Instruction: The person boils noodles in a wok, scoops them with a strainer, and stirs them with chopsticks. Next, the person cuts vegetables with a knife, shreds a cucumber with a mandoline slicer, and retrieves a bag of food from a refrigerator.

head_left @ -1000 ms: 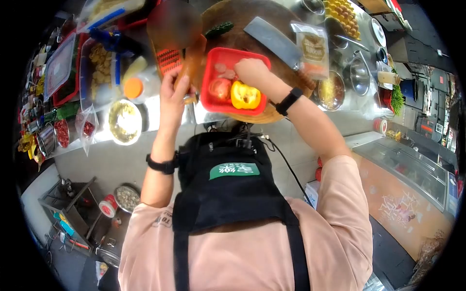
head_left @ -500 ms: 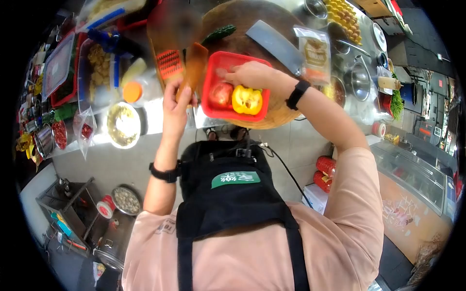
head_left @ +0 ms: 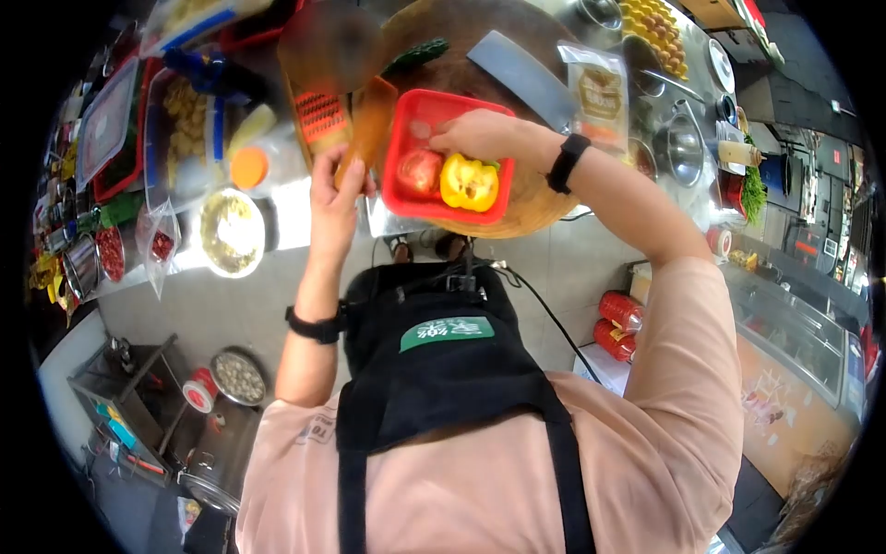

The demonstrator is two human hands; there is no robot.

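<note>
A red tray [head_left: 399,189] at upper centre is holding a tomato [head_left: 418,172] and a yellow pepper [head_left: 469,182]. It is sitting on a round wooden board [head_left: 531,198], a cleaver [head_left: 521,77] lying beyond. The right hand [head_left: 480,136] is reaching into the tray, fingers curled; the left hand [head_left: 334,192] is gripping a wooden handle [head_left: 362,129].

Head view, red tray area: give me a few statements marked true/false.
1. The right hand reaches into the red tray. True.
2. The tray holds a yellow pepper half beside a tomato. True.
3. The cleaver is in the left hand. False: it lies on the round wooden board, untouched.
4. The left hand rests flat on the counter. False: it grips a wooden handle.
5. Both wrists are bare. False: each wears a black band.
</note>
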